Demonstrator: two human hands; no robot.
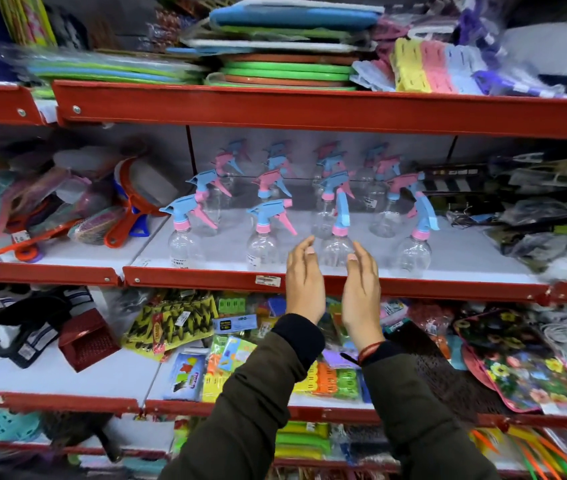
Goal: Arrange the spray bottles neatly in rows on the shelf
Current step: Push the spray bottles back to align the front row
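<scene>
Both your hands are open and empty, left hand (304, 282) and right hand (361, 292) flanking the near bottle (337, 244) on the shelf (448, 247). Close unevenly and you could tip it into its neighbours.

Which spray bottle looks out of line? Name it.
The third front-row bottle, between the left hand and right hand: its blue trigger head faces forward, while its neighbours' heads point left.
</scene>
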